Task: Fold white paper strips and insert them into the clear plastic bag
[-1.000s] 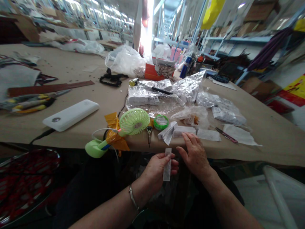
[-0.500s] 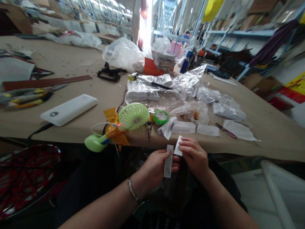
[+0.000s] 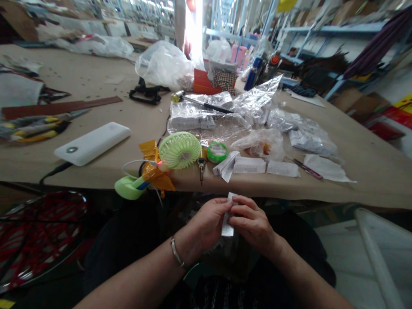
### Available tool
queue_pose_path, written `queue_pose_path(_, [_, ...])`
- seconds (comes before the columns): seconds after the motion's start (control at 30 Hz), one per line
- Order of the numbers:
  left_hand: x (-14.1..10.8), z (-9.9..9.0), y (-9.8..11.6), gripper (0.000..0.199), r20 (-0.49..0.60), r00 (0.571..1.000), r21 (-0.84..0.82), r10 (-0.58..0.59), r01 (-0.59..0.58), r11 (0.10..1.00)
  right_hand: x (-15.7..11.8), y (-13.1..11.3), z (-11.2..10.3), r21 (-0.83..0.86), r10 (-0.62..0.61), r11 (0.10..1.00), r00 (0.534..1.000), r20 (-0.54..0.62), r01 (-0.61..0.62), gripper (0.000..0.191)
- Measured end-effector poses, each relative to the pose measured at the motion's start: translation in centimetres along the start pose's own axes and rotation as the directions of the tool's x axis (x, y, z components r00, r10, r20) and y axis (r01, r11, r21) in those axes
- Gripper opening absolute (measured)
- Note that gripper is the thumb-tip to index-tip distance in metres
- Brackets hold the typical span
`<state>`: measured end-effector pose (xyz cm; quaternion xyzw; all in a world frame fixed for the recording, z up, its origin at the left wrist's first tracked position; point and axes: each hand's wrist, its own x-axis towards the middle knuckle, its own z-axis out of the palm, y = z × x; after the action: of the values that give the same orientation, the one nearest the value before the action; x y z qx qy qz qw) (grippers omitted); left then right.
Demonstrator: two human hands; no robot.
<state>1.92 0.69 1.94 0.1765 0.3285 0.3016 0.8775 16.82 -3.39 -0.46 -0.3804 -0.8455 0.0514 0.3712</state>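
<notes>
A narrow white paper label (image 3: 228, 228) is upright between my two hands, below the table's front edge. My left hand (image 3: 209, 223) is closed on it, thumb near its upper part. My right hand (image 3: 252, 221) is closed against the same label from the right, fingertips over its face; whether it pinches a second label there is hidden. On the table just beyond lie a fanned bunch of labels (image 3: 226, 165), a stack of printed labels (image 3: 249, 165) and another row of labels (image 3: 283, 168). A green round tin (image 3: 216, 152) stands behind the fanned bunch.
A green fan (image 3: 180, 150) is taped at the table edge beside a soldering-iron-like tool (image 3: 201, 165). Left lies a white power bank (image 3: 93, 143). A small hammer (image 3: 206, 104) rests on plastic-wrapped bundles. A pink-handled cutter (image 3: 307, 168) lies right, by a white paper piece (image 3: 328, 167).
My right hand has moved left and down, bringing its white label onto the strip in my left hand. The hands were apart before and now meet. The view has tilted slightly.
</notes>
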Motion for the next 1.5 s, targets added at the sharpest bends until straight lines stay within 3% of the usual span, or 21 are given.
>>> queue_pose_path(0.1, [-0.1,-0.1,0.1,0.009,-0.050,0.999,0.020,-0.017,0.018,1.000,-0.3,1.0,-1.1,-0.079,0.046,0.996,0.999,-0.016,-0.047,0.024])
queue_pose_path(0.17, [-0.1,-0.3,0.2,0.010,-0.093,0.994,0.061,-0.065,0.071,0.996,-0.6,2.5,-2.4,-0.223,0.154,0.960,0.983,-0.096,-0.172,0.036])
queue_pose_path(0.27, [-0.1,-0.3,0.2,0.010,-0.128,0.988,0.116,-0.083,0.098,0.988,-1.4,5.2,-4.5,-0.502,0.332,0.764,0.914,-0.234,-0.406,0.052])
queue_pose_path(0.33, [-0.1,-0.3,0.1,0.010,-0.139,0.986,0.130,-0.088,0.107,0.986,-2.0,6.6,-5.5,-0.633,0.406,0.625,0.883,-0.236,-0.457,0.057])
queue_pose_path(0.4, [-0.1,-0.3,-0.1,0.010,-0.154,0.983,0.136,-0.101,0.123,0.983,-2.6,7.4,-6.1,-0.692,0.439,0.572,0.877,-0.195,-0.440,0.051])
queue_pose_path(0.53, [0.0,-0.3,-0.4,0.011,-0.178,0.978,0.133,-0.113,0.137,0.981,-3.1,8.0,-6.9,-0.626,0.397,0.656,0.898,-0.189,-0.421,0.038])
queue_pose_path(0.67, [0.0,-0.4,-0.4,0.010,-0.191,0.976,0.141,-0.106,0.134,0.981,-3.0,8.4,-7.3,-0.610,0.391,0.666,0.898,-0.204,-0.429,0.049])
queue_pose_path(0.8, [0.0,-0.4,-0.3,0.009,-0.176,0.979,0.124,-0.098,0.121,0.985,-3.5,8.6,-7.4,-0.589,0.361,0.700,0.912,-0.195,-0.403,0.027])
queue_pose_path(0.93, [-0.2,-0.4,-0.3,0.009,-0.186,0.979,0.111,-0.084,0.106,0.988,-3.7,7.3,-7.1,-0.392,0.291,0.819,0.893,-0.344,-0.419,0.015])
queue_pose_path(1.03, [-0.1,-0.4,-0.4,0.013,-0.175,0.981,0.117,-0.086,0.107,0.987,-2.6,4.4,-5.4,-0.176,0.299,0.904,0.872,-0.389,-0.388,0.016])
queue_pose_path(1.1, [0.0,-0.5,-0.6,0.013,-0.158,0.985,0.084,-0.071,0.085,0.993,-1.5,2.2,-3.7,-0.049,0.255,0.959,0.922,-0.293,-0.280,0.020])
queue_pose_path(1.2, [0.1,-0.8,-0.7,0.008,-0.107,0.994,-0.007,-0.009,0.008,1.000,-0.2,-0.5,-0.8,-0.018,0.086,0.996,0.991,-0.103,-0.088,0.021])
queue_pose_path(1.33, [-0.1,-1.3,-0.8,0.005,-0.143,0.988,-0.086,0.059,-0.072,0.994,0.1,-1.5,1.6,-0.072,0.005,0.997,1.000,0.008,-0.005,0.021])
queue_pose_path(1.5, [-0.3,-1.6,-0.9,0.005,-0.206,0.975,-0.118,0.077,-0.103,0.988,-0.2,-1.4,1.9,-0.095,-0.011,0.995,0.999,0.043,0.015,0.021])
